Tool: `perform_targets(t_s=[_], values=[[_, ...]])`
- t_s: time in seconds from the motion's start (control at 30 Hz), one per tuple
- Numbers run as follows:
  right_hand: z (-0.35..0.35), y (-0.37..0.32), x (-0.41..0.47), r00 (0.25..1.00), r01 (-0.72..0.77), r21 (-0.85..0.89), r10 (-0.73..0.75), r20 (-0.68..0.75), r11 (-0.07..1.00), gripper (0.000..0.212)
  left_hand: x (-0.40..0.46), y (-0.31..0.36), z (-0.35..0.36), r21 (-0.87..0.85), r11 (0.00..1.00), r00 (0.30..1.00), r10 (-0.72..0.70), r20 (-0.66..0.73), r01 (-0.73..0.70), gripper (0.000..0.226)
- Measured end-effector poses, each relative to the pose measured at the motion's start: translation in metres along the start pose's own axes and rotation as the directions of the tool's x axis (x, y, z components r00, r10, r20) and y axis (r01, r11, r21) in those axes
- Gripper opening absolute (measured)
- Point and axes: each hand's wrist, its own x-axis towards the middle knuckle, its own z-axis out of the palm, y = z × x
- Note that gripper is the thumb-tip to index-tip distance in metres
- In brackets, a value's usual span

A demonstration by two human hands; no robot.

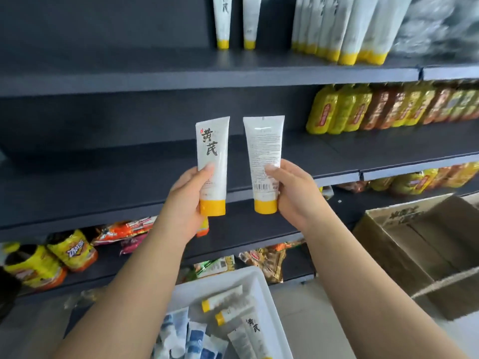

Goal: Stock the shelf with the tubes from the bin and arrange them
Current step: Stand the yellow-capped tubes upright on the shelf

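My left hand (188, 200) grips a white tube with a yellow cap (213, 154), cap down, its black lettering facing me. Beside it, my right hand (293, 193) holds a second white tube (264, 146) the same way, showing its printed back and barcode. Both tubes are raised in front of the dark middle shelf (103, 161). On the top shelf (181, 73) stand two tubes (234, 22) apart and a leaning row of several tubes (344, 29) to the right. A white bin (255, 277) below holds more yellow-capped tubes (223, 297) and blue-white tubes (191, 338).
Yellow and brown bottles (383, 107) line the right of the middle shelf. Snack bags and yellow canisters (70, 252) fill the lower shelves. An open cardboard box (420, 244) sits on the floor at the right. Crumpled plastic wrap (440, 27) lies at the top right.
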Motion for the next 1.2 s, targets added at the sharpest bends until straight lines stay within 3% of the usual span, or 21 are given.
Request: perform_targets(t_s=[0.23,0.47,0.73,0.9,1.2], values=[[-0.014,-0.082,0.033,0.973,0.186,0.04,-0.19,0.133,0.982,0.023,0.007,0.058,0.06,0.019,0.98,0.98,0.196,0.02,-0.196,0.01],[-0.062,-0.136,0.079,0.935,0.232,0.127,-0.257,0.245,0.964,0.022,0.029,0.074,0.132,0.083,0.938,0.941,0.339,-0.021,-0.336,0.01],[-0.129,-0.21,0.117,0.888,0.302,0.056,-0.302,0.346,0.952,0.02,0.058,0.08,0.224,0.11,0.873,0.86,0.487,-0.151,-0.475,0.016],[-0.14,-0.238,0.134,0.87,0.349,0.021,-0.333,0.364,0.937,0.021,0.068,0.094,0.239,0.218,0.821,0.817,0.561,-0.134,-0.528,0.032],[-0.111,-0.242,0.203,0.857,0.444,-0.156,-0.368,0.36,0.882,0.019,0.115,0.125,0.22,0.295,0.784,0.778,0.605,-0.17,-0.546,0.019]])
